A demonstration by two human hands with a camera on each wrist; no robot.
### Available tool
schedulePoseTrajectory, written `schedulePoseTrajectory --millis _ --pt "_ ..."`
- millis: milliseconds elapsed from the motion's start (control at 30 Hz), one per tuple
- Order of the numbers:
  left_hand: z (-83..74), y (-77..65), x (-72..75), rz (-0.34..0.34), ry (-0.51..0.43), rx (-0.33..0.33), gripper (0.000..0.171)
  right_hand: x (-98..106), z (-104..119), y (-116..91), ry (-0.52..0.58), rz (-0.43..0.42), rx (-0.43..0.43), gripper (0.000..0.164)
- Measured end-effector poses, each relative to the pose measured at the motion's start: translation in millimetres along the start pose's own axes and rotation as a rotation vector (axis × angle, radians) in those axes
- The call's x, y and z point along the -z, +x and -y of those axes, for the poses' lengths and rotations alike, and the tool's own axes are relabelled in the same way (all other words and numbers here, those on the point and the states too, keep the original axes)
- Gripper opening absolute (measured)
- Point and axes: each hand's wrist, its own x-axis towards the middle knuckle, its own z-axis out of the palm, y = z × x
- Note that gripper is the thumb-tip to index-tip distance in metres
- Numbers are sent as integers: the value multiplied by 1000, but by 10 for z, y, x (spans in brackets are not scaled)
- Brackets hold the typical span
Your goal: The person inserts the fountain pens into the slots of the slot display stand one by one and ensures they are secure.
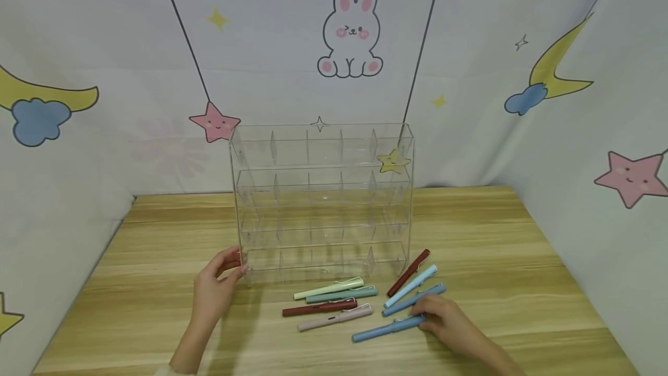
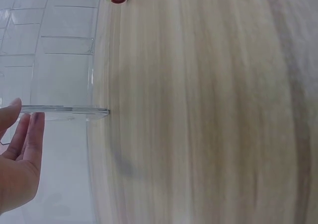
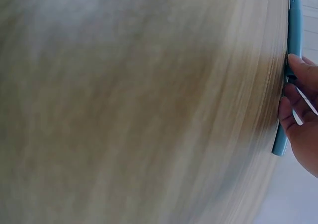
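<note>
Your right grip [image 1: 445, 321] pinches the nearest pen [image 1: 386, 329] by its capped end, well forward of the counter's [image 1: 490, 237] back edge, while your left grip [image 1: 218, 284] pinches the rack [image 1: 325, 196] by its side, seemingly to steady it.

Soft, even light brightens the head view, fairly sharp throughout, with a faint shadow [image 1: 233, 329] on the near tabletop [image 1: 292, 358]. Both wrist views bend the tabletop's edge into a curve; the right wrist view smears its grain, with pale, hazy glare.
</note>
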Motion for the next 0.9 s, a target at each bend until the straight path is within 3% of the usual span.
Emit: schedulePoseTrajectory --millis 233,433,733,900 --pt "-1 -9 -3 -10 -6 -7 37 45 -2 -26 15 35 -19 30" --pt "-4 -11 -1 -10 -9 -13 37 218 117 43 79 71 -135 27" --pt "1 -1 2 -12 -11 -23 36 468 295 440 65 -33 -59 35" --pt "3 -3 0 -8 -4 -27 36 465 376 702 8 -35 -95 30"
